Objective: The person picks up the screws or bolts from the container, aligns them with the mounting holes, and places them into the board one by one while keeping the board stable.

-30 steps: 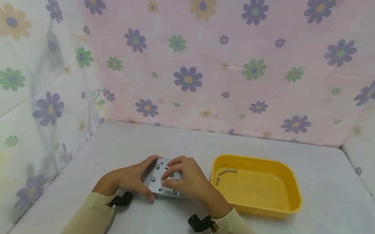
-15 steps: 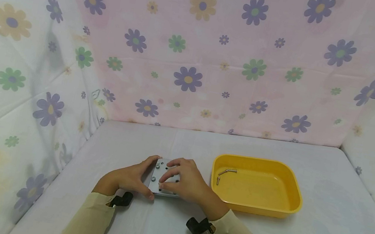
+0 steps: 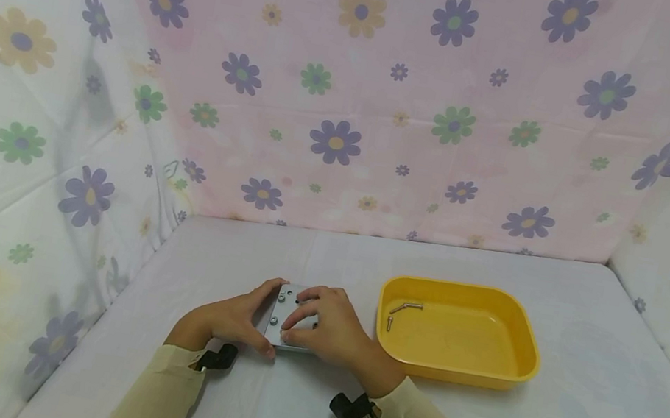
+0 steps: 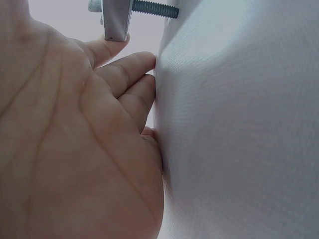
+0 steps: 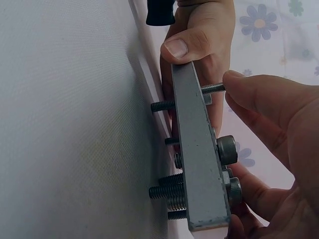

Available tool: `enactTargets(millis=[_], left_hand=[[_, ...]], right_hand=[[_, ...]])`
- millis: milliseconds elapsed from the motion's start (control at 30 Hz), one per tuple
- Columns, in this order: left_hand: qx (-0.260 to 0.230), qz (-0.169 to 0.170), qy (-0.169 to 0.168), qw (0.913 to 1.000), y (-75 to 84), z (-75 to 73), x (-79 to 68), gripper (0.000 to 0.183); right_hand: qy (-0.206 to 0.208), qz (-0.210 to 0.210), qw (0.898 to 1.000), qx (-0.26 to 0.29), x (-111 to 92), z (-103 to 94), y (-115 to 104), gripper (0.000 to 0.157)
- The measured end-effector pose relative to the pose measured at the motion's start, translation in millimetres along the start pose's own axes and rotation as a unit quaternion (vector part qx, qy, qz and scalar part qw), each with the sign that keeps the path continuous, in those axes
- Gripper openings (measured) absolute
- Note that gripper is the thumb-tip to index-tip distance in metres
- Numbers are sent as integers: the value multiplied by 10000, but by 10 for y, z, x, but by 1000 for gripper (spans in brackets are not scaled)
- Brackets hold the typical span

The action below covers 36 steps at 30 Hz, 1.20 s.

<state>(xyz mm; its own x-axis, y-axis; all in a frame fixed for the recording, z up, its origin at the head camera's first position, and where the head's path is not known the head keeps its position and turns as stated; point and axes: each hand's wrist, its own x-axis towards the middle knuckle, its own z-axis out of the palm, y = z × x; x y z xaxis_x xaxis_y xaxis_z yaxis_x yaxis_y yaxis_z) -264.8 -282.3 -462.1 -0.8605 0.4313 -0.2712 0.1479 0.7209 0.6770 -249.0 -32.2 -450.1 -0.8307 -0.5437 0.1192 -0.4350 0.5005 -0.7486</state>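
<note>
A grey metal plate (image 3: 275, 334) with holes and bolts sits on the table, raised on its bolts' threaded ends. My left hand (image 3: 231, 319) holds it by its left end, thumb at the near corner and fingers at the far one. Over the plate, my right hand (image 3: 336, 327) pinches a bolt (image 5: 213, 88) between thumb and fingertip; its thread meets the plate's upper face in the right wrist view. Other socket-head bolts (image 5: 228, 150) go through the plate, with threads (image 5: 164, 192) poking out below. The right hand hides much of the plate in the head view.
A yellow tray (image 3: 466, 378) stands to the right, close to my right forearm. Several loose bolts (image 3: 390, 322) lie in its left part. White cloth covers the table (image 3: 285, 417), and flowered curtains (image 3: 385, 113) enclose the back and sides.
My right hand has shifted slightly left and nearer with its pinch, towards the plate's near left part. The left hand and the plate have stayed in place.
</note>
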Motion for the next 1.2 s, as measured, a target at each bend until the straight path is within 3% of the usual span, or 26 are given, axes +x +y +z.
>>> enactTargets(millis=[433, 767, 1200], left_hand=[[64, -25, 3, 10000, -29, 25, 3, 132], [34, 17, -44, 10000, 75, -31, -7, 129], [40, -76, -36, 10000, 49, -12, 8, 129]], right_hand=[[8, 191, 9996, -224, -19, 42, 43, 12], [5, 102, 9993, -356, 7, -2, 36, 11], [4, 113, 9990, -429, 7, 2, 34, 9]])
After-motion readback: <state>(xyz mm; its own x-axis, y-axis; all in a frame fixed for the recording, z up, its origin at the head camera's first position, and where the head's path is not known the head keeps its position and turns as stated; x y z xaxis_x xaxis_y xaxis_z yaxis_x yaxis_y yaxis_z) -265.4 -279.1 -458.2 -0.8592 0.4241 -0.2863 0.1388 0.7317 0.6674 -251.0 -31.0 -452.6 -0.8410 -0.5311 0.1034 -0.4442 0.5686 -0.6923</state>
